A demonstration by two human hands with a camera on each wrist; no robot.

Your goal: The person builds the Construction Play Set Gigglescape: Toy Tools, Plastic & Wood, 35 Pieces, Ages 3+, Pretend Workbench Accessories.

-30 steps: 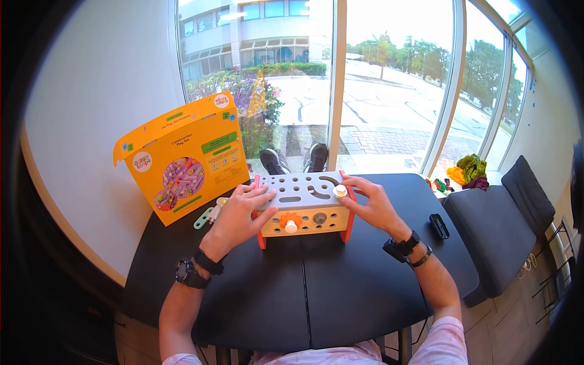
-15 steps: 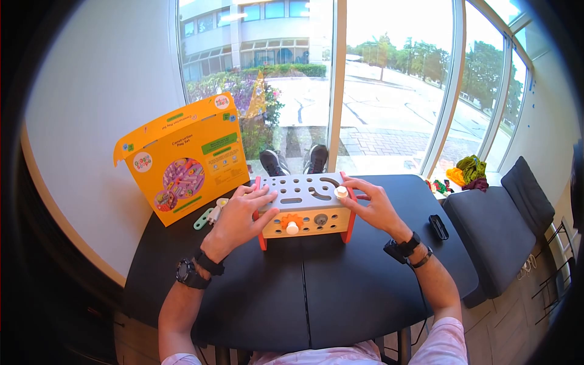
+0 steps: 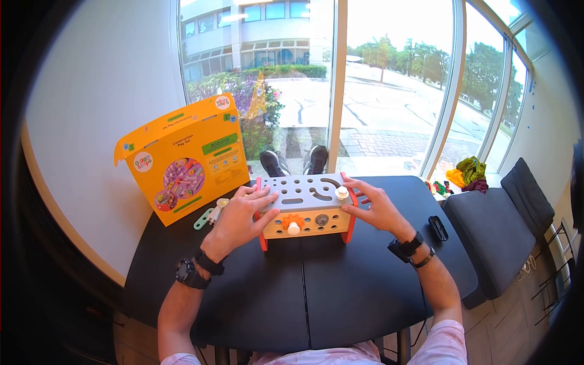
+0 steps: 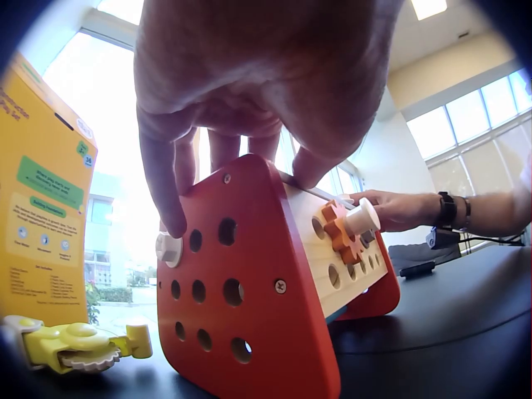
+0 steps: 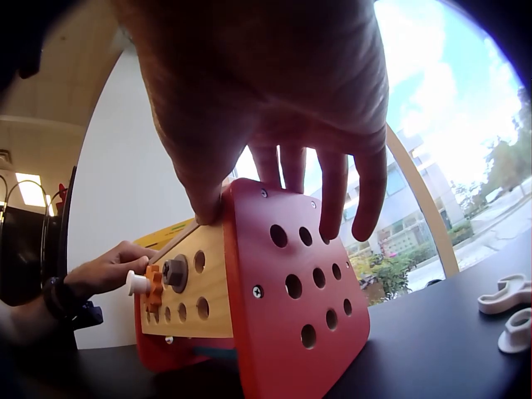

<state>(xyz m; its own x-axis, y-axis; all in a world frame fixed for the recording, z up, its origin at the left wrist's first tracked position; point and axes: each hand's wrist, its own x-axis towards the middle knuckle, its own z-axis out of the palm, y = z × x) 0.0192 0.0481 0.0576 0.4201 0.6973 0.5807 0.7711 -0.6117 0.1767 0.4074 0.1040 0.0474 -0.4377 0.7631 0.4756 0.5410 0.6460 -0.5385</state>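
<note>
A toy workbench (image 3: 292,201) with a grey slotted top, wooden front and red end panels stands upright on the black table. My left hand (image 3: 237,216) holds its left end, thumb at the front edge and fingers spread over the top and the red panel (image 4: 249,274). At the other end, my right hand (image 3: 380,210) grips the corner, thumb at the front and fingers reaching over the back. Beside that thumb, a white bolt (image 3: 342,193) sits in the curved slot. An orange gear (image 3: 293,218) with a white peg (image 4: 363,218) and a grey screw (image 5: 174,273) are on the front.
A yellow play-set box (image 3: 188,158) stands behind at the left. Near it lie a green strip (image 3: 202,219) and a yellow toy piece (image 4: 79,345). To the right are a white toy wrench (image 5: 505,294), a white nut (image 5: 515,332), a black case (image 3: 438,228) and a grey chair (image 3: 486,225).
My right thumb has shifted off the white bolt, down and right to the workbench's front edge. The left hand keeps its place, and the workbench has barely moved.
</note>
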